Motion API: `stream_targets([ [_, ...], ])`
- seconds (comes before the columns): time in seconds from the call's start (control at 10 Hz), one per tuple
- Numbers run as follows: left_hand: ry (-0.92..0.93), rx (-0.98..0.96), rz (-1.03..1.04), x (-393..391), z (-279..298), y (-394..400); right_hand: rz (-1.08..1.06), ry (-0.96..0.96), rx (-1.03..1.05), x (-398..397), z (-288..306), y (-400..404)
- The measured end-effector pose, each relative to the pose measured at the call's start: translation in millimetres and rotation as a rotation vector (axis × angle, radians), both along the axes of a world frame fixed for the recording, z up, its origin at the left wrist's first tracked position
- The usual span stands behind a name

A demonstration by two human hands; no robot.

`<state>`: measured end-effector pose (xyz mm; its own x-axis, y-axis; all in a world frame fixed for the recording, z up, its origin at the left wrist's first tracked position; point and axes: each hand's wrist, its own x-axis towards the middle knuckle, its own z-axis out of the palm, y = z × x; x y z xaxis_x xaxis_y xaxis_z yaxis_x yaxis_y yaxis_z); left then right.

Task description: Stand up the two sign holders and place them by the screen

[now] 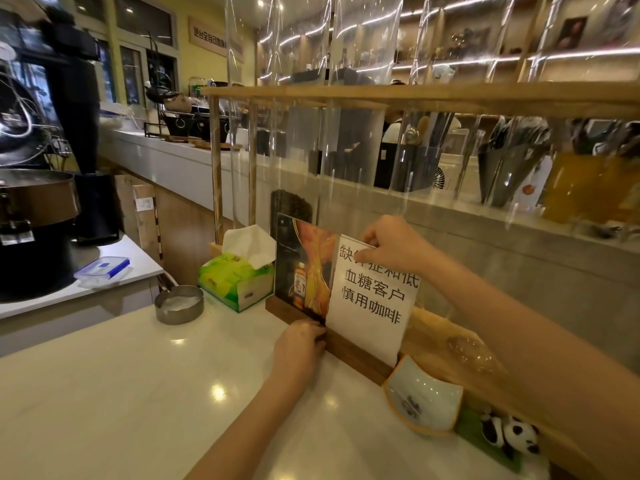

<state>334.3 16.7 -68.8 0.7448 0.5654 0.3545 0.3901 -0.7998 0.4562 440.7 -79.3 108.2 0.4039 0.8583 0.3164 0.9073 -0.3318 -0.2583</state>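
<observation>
Two sign holders stand upright side by side on the white counter, against the clear screen (363,140). The left sign holder (304,268) shows a dark poster with a bottle and orange shapes on a wooden base. The right sign holder (372,299) carries a white sheet with black characters on a wooden base. My left hand (299,344) grips the wooden bases where the two holders meet. My right hand (391,244) pinches the top edge of the white sign.
A green tissue box (235,275) and a round metal ashtray (179,303) sit left of the signs. A pale curved dish (424,396) and panda figures (512,434) lie to the right. A black machine (34,202) and a plastic box (104,268) stand at far left.
</observation>
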Motion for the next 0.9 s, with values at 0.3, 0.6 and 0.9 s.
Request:
stream_targets([
  [0.3, 0.101, 0.04, -0.013, -2, 5, -2, -0.007, 0.048, -0.01, -2, 0, -2],
  [0.6, 0.282, -0.004, -0.031, -6, 19, -8, -0.107, -0.191, -0.16, -17, 0, -4],
  [0.9, 0.152, -0.158, -0.021, -40, 30, -9, -0.04, -0.167, 0.048, -32, -11, -12],
])
